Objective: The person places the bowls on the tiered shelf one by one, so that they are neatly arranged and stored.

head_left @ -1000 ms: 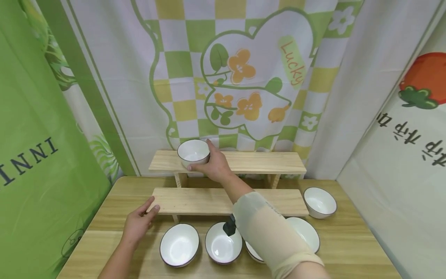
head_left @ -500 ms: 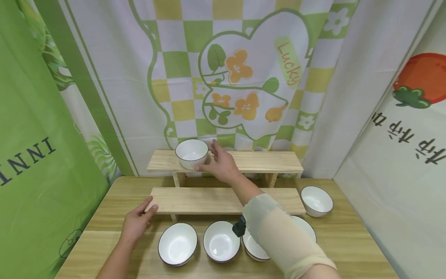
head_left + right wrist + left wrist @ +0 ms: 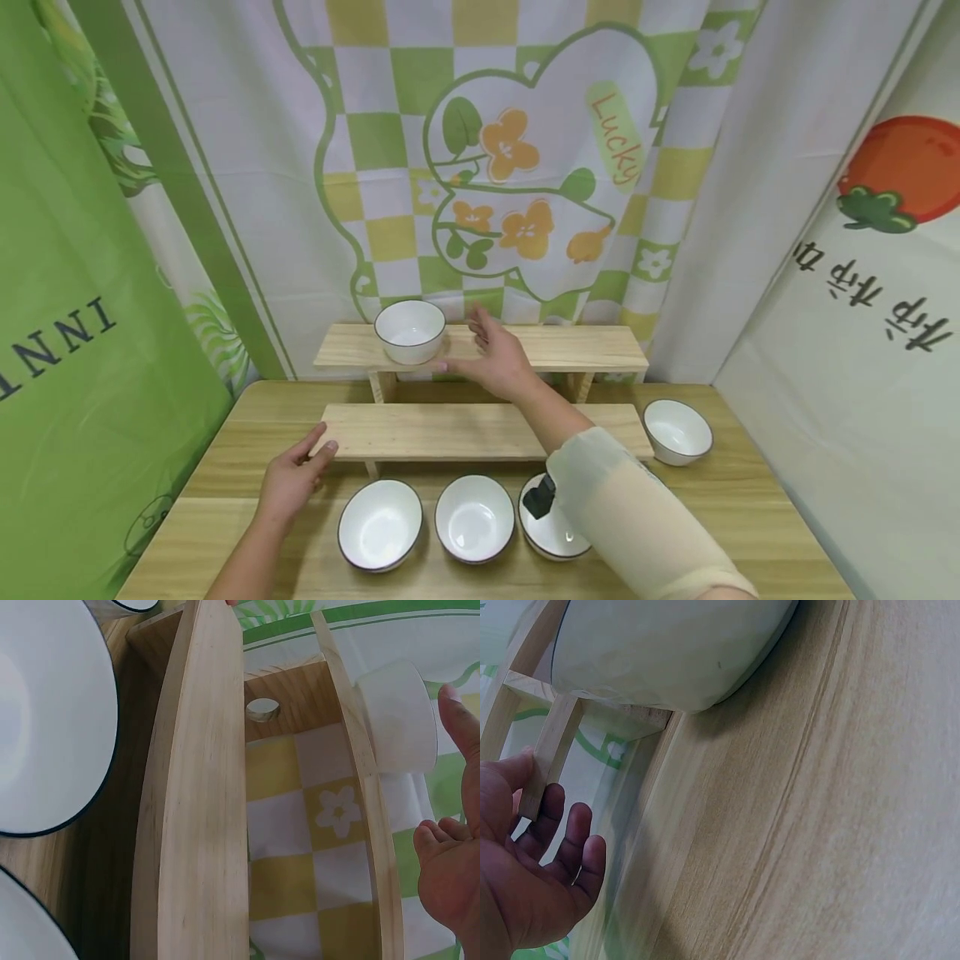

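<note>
A white bowl with a dark rim [image 3: 409, 332] stands upright on the left part of the upper board [image 3: 562, 348] of a two-step wooden rack. Just to its right is my right hand [image 3: 498, 360], fingers spread and holding nothing. In the right wrist view a narrow gap separates this hand [image 3: 450, 885] from the bowl [image 3: 397, 720]. My left hand [image 3: 292, 477] pinches the left end of the lower board [image 3: 465, 432]. The left wrist view shows its thumb and index finger on either side of the board's end [image 3: 551, 746].
Along the table front are a left bowl [image 3: 380, 525], a middle bowl [image 3: 475, 521] and another bowl [image 3: 558, 533] partly behind the right sleeve [image 3: 637, 508]. One more bowl [image 3: 677, 432] stands right of the rack. A patterned curtain [image 3: 375, 142] hangs close behind.
My right hand has let go of the bowl on the upper board and drawn away to the right. The left hand keeps its hold on the lower board.
</note>
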Demonstrator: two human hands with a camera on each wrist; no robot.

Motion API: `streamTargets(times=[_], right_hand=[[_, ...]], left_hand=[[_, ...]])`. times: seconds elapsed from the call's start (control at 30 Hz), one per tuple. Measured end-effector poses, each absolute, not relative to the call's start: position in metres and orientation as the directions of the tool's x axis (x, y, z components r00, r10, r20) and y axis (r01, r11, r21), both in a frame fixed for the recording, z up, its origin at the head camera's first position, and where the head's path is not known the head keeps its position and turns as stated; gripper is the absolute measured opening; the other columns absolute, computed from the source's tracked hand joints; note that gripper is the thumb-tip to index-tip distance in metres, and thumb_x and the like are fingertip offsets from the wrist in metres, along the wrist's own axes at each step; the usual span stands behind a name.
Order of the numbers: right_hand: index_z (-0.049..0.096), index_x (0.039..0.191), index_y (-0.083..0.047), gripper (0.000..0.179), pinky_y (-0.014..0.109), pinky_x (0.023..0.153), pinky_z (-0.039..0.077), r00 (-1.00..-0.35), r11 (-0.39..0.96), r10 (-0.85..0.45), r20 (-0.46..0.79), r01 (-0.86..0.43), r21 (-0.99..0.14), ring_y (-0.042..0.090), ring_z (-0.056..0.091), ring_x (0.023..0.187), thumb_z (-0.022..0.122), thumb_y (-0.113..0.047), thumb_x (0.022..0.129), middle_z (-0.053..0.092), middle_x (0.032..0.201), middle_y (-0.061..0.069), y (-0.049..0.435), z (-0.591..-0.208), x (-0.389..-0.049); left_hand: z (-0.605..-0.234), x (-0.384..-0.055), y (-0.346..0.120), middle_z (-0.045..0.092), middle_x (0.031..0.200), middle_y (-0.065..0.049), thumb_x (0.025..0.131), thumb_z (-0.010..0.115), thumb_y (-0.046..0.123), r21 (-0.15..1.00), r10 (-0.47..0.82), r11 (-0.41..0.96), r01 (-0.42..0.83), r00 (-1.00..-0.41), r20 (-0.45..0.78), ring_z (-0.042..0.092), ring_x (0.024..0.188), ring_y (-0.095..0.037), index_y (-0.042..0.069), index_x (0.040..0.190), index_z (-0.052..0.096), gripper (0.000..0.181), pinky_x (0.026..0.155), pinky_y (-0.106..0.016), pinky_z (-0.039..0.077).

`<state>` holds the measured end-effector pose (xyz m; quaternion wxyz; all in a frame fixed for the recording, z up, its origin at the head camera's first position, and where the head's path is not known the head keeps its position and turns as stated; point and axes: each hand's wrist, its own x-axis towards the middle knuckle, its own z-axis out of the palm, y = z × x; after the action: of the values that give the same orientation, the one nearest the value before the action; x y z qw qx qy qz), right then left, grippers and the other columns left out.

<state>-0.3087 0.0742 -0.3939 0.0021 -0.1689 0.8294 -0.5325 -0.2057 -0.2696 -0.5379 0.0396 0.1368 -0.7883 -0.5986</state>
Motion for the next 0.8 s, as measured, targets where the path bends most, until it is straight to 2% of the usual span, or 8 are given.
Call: streamTargets(times=[0.13, 0.23, 0.47, 0.8], right_hand=[[0.018, 0.167, -0.013, 0.118, 0.033, 0.119, 0.037, -0.945, 0.363, -0.277, 0.174, -0.27, -0.892, 0.027, 0.04, 0.149, 0.093, -0.037, 0.079, 0.034, 0.166, 0.009, 0.084, -0.395, -0.303], [0.017, 0.168, -0.016, 0.12, 0.034, 0.119, 0.037, -0.949, 0.368, -0.27, 0.163, -0.258, -0.894, 0.027, 0.038, 0.15, 0.093, -0.039, 0.078, 0.032, 0.168, 0.006, 0.091, -0.398, -0.299], [0.018, 0.168, -0.019, 0.12, 0.037, 0.119, 0.037, -0.958, 0.34, -0.243, 0.155, -0.233, -0.911, 0.028, 0.038, 0.15, 0.094, -0.039, 0.077, 0.036, 0.166, 0.004, 0.103, -0.402, -0.294], [0.015, 0.168, -0.019, 0.124, 0.035, 0.117, 0.039, -0.951, 0.328, -0.255, 0.173, -0.253, -0.91, 0.025, 0.037, 0.15, 0.092, -0.049, 0.076, 0.033, 0.167, 0.0, 0.121, -0.408, -0.286]], left_hand=[[-0.538, -0.205, -0.27, 0.066, 0.091, -0.006, 0.094, 0.076, 0.048, 0.952, -0.259, 0.257, -0.169, -0.961, -0.1, 0.056, 0.071, -0.01, 0.018, 0.153, 0.054, 0.07, 0.064, -0.026, 0.056], [-0.538, -0.205, -0.27, 0.066, 0.089, -0.005, 0.093, 0.077, 0.048, 0.952, -0.259, 0.259, -0.166, -0.961, -0.097, 0.055, 0.068, -0.008, 0.017, 0.152, 0.054, 0.07, 0.063, -0.026, 0.056], [-0.538, -0.205, -0.271, 0.064, 0.087, -0.001, 0.092, 0.078, 0.049, 0.954, -0.256, 0.247, -0.17, -0.961, -0.104, 0.055, 0.067, -0.007, 0.018, 0.152, 0.055, 0.072, 0.063, -0.025, 0.055], [-0.54, -0.205, -0.272, 0.069, 0.093, -0.009, 0.093, 0.076, 0.049, 0.947, -0.255, 0.28, -0.158, -0.963, -0.085, 0.062, 0.076, -0.016, 0.019, 0.152, 0.056, 0.069, 0.064, -0.027, 0.056]])
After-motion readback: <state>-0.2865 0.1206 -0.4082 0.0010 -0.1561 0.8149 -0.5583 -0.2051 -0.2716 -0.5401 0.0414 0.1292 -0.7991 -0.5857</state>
